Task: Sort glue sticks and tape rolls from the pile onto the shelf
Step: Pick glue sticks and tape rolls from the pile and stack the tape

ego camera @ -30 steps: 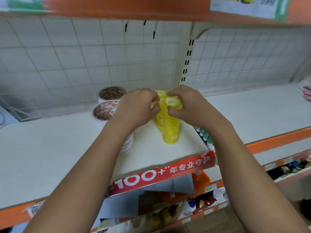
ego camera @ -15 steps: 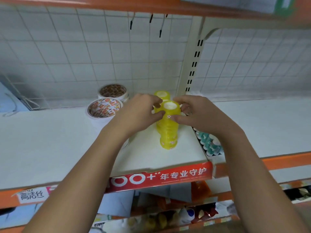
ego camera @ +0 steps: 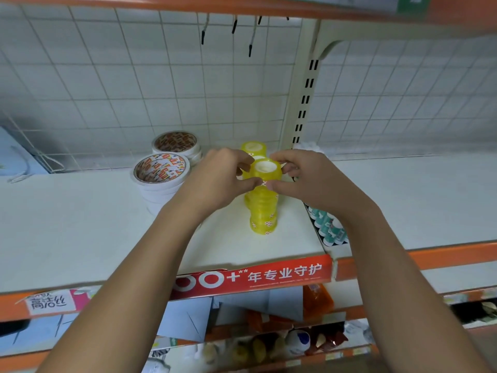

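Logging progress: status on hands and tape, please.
Left hand and right hand both pinch top yellow tape roll atop its stack. White tape rolls stand left. Nothing blocking.

left arm: bare from wrist to frame edge at 7 o'clock, slender, smooth.
right arm: bare too, widening toward the frame edge at 5 o'clock.
left hand: bare; knuckles rounded.
right hand: bare; thumbnail shows at its 9 o'clock edge.
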{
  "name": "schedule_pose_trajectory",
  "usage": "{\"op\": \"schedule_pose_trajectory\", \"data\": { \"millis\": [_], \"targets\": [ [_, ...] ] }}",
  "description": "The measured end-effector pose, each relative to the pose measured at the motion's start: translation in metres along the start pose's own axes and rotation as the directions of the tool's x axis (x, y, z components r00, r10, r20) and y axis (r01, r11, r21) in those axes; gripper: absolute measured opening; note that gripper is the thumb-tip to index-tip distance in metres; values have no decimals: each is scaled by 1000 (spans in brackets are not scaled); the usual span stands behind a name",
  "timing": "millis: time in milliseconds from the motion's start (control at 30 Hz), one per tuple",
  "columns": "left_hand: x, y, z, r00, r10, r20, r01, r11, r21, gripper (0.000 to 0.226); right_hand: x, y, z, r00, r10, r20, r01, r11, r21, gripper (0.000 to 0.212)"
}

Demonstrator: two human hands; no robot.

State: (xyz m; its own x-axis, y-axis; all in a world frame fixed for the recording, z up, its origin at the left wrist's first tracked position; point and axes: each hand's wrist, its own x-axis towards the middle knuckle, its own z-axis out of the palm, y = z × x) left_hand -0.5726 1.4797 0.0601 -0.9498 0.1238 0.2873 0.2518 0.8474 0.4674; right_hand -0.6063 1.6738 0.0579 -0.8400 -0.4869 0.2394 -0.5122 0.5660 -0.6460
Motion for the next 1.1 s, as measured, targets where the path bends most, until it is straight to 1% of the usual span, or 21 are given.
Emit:
{"op": "schedule_pose_trajectory", "data": {
  "millis": [100, 133, 267, 367, 500, 600, 667, 733, 833, 900, 1000, 1100],
  "targets": [
    [-3, 1, -2, 1000, 3, -12, -2, 999, 36, 41, 0, -5, -2, 1000, 6, -10, -7, 997, -79, 59],
    [-4, 1, -3, 1000, 3, -22, -2, 999, 45, 43, 0, -9, -4, 1000, -3, -20, 1, 995, -98, 62],
    [-13, -6, -18, 997, 9, -80, -5, 999, 48, 54, 4, -28, 0, 995, -83, -56, 78, 994, -75, 55],
    [-25, -19, -36, 990, 13, -140, -4, 998, 69, 51, 12, -49, 15, 985, -152, -83, 143, 985, -100, 48],
    [-45, -43, -61, 977, -45, -207, 64, 994, 85, 55, 28, -73, 42, 976, -208, -63, 202, 976, -88, 46],
    [-60, -64, -78, 976, -64, -209, 86, 991, 100, 57, 39, -89, 64, 980, -199, -10, 197, 978, -68, 52],
    [-68, -77, -86, 980, -89, -179, 110, 988, 109, 57, 42, -95, 77, 986, -165, 38, 167, 984, -65, 59],
    [-73, -88, -87, 985, -108, -135, 124, 985, 122, 56, 43, -98, 86, 988, -139, 74, 143, 988, -50, 61],
    [-77, -97, -85, 987, -124, -99, 134, 986, 103, 64, 42, -101, 94, 988, -113, 104, 113, 994, 13, 58],
    [-77, -101, -83, 987, -118, -108, 127, 988, 84, 68, 43, -99, 97, 990, -106, 94, 104, 994, 27, 51],
    [-76, -104, -82, 983, -111, -147, 120, 991, 54, 65, 47, -96, 99, 993, -91, 81, 88, 995, 41, 46],
    [-74, -105, -81, 984, -104, -142, 106, 994, 7, 59, 47, -92, 99, 993, -87, 76, 84, 996, 41, 44]
  ]
}}
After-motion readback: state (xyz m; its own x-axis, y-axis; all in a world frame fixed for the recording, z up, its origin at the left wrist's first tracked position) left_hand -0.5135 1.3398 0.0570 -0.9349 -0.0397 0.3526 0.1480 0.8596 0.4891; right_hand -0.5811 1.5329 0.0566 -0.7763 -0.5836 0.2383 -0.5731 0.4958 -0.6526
